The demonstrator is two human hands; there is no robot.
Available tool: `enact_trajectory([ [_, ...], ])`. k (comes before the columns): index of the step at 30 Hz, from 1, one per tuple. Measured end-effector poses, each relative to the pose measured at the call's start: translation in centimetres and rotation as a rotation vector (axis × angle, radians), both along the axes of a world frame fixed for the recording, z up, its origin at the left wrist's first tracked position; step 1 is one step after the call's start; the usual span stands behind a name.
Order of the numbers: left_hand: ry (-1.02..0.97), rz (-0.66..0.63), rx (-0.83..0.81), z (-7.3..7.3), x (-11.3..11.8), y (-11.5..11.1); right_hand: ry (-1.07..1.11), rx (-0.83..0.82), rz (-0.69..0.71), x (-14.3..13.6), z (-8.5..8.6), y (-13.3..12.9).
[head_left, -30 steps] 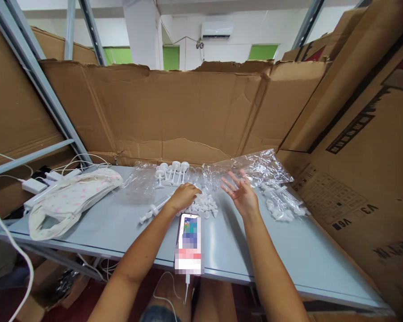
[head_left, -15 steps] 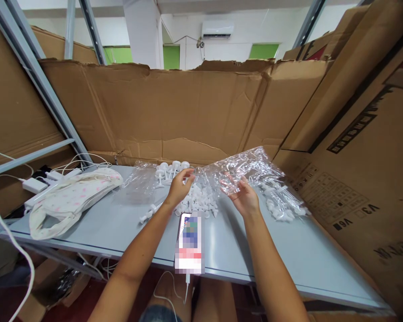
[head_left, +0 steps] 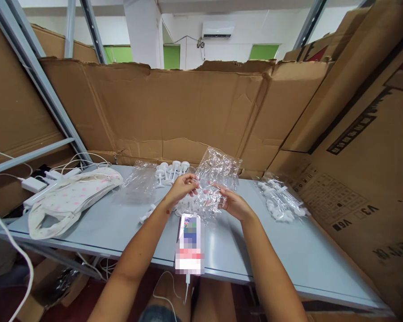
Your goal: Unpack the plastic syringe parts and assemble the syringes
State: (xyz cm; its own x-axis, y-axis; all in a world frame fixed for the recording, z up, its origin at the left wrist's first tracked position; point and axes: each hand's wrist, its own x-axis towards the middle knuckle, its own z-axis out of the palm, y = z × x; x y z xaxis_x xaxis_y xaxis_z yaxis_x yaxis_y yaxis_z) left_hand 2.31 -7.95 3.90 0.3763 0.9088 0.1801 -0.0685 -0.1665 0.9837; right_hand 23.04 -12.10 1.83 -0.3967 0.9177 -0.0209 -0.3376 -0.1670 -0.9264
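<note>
A clear plastic bag (head_left: pixel 220 167) stands crinkled between my hands, above the pile of small white plastic pieces (head_left: pixel 187 205). My left hand (head_left: pixel 184 187) pinches the bag's left edge. On its right side, my right hand (head_left: pixel 231 200) has its fingers closed on the plastic. The bag hides part of the pile. Behind my left hand stand several white round-topped pieces (head_left: pixel 176 166). Another clear bag (head_left: pixel 139 183) lies flat to their left. At the right, a clear bag filled with white pieces (head_left: pixel 280 201) rests on the table.
A phone (head_left: pixel 190 243) with a cable lies at the grey table's (head_left: pixel 221 255) front edge. At the left are a white cloth bag with pink spots (head_left: pixel 76 197) and a power strip (head_left: pixel 37 185) with cables. Cardboard (head_left: pixel 174 107) walls the back and right.
The clear bag has swung from the right to upright between my hands, lower part over the pile. My right hand has moved left, closer to my left hand, and closed on the plastic.
</note>
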Motion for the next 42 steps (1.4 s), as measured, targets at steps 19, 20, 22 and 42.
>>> enact_trajectory([
  [19,0.099,0.078,-0.051,-0.8,0.3,0.4,-0.203,0.168,-0.504,0.0,-1.3,1.3],
  [20,0.066,0.131,-0.040,-0.9,0.3,0.6,-0.225,0.167,-0.454,0.0,-1.3,1.1],
  [22,0.008,0.209,-0.014,-1.1,0.2,1.1,-0.263,0.173,-0.362,-0.1,-1.1,0.9],
  [42,-0.020,0.217,0.089,-1.6,0.8,1.1,-0.245,0.221,-0.551,-0.4,-1.3,1.2],
])
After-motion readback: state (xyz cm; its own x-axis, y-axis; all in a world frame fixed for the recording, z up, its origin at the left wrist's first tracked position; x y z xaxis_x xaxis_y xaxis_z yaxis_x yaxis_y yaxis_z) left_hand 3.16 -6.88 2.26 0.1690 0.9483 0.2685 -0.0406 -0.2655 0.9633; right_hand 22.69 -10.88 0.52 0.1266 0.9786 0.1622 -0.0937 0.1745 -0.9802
